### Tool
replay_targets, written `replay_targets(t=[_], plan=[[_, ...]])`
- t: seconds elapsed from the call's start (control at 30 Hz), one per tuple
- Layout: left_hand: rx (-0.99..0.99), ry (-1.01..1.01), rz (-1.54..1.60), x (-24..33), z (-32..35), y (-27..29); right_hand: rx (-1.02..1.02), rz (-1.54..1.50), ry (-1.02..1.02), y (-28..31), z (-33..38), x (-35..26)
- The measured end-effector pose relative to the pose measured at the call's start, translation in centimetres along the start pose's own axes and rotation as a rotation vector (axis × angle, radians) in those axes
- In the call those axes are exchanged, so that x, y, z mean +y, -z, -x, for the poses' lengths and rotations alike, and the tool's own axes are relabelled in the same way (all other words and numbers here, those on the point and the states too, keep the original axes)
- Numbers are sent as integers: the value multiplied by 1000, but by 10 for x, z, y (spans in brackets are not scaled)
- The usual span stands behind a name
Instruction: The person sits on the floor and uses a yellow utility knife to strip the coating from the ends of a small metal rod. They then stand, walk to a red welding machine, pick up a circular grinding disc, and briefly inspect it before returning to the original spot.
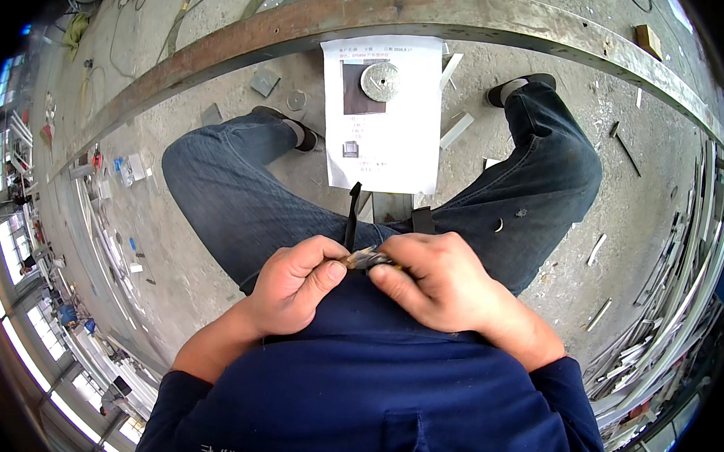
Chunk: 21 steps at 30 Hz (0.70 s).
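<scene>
My left hand (296,284) and my right hand (437,279) meet low in front of my dark blue shirt, above my lap. Between them is a small dark-and-silver metal piece (366,259) with a brownish end; its exact kind is hidden by my fingers. The left thumb and forefinger pinch the brownish end. My right fingers and thumb are closed round the other end. A narrow black strap (353,213) stands up just beyond the left fingertips.
Beyond my lap, a printed white sheet (383,157) carries a round grey disc (381,81). A long rusty metal beam (350,20) crosses behind it. A hammer (625,148) and metal offcuts lie on the concrete floor; long metal bars (664,302) are piled at right.
</scene>
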<state>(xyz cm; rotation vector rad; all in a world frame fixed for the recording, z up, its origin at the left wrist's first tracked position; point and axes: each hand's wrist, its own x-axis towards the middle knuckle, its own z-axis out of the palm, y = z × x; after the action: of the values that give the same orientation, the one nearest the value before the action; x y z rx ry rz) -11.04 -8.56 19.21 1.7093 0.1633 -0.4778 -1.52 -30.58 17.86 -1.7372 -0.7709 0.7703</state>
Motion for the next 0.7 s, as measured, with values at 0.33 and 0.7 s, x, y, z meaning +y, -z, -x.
replay_targets(t=[0.33,0.7], plan=[[48,-147,-249,12,3,-4,127,-6,4,-9,4,4],[96,-136,-240,14,4,-9,-65,13,-4,-2,3,-2]])
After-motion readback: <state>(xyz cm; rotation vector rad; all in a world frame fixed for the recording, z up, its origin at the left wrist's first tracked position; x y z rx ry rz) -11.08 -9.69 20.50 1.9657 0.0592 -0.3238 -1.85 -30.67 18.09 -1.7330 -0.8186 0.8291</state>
